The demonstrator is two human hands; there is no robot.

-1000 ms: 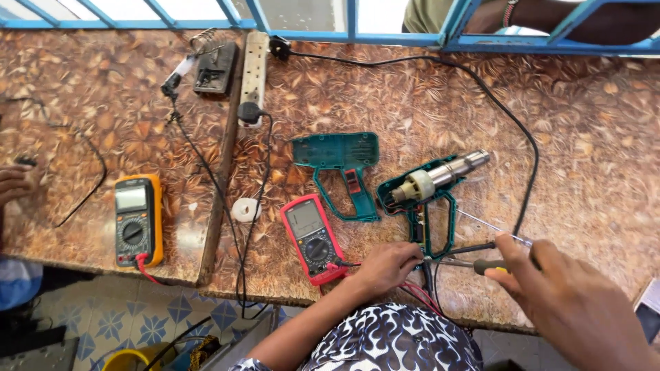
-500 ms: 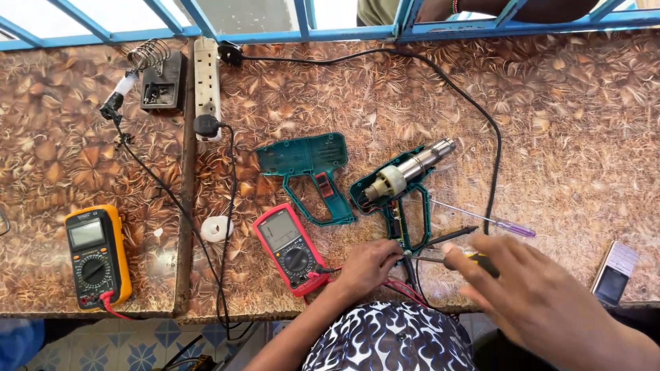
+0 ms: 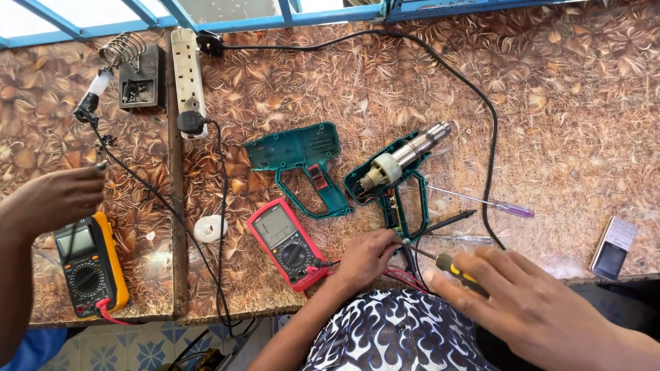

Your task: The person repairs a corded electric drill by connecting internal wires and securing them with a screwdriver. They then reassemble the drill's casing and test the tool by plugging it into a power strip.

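Centrally, on the patterned brown worktop [image 3: 564,89], a teal power tool lies dismantled: its removed housing half [image 3: 302,165] rests at roughly 10 o'clock from the person's left hand [image 3: 364,257], while the opened tool body [image 3: 395,182], with motor and metal nose exposed, lies at about 1 o'clock from that hand, just beside it. The left hand's fingers are together at the foot of the tool's handle, touching it; whether they pinch a wire or probe there cannot be told. The right hand [image 3: 543,309], at 3 o'clock from the left, has its fingers closed loosely over a yellow-and-black-handled screwdriver [image 3: 460,271] whose tip points toward the handle base. A red multimeter [image 3: 289,244] sits at 9 o'clock from the left hand, its red lead [image 3: 405,280] running under that hand. A purple-handled screwdriver [image 3: 481,203] and a clear-handled screwdriver [image 3: 460,238] lie at 2 o'clock. Farther off stand a yellow multimeter [image 3: 89,264], another person's hand [image 3: 58,199] above it, a white power strip [image 3: 187,72], a soldering-iron stand [image 3: 134,72] and a phone [image 3: 614,247]. As a judgement, opening of the casing is done; work on the internals is in hand, and reassembly remains.
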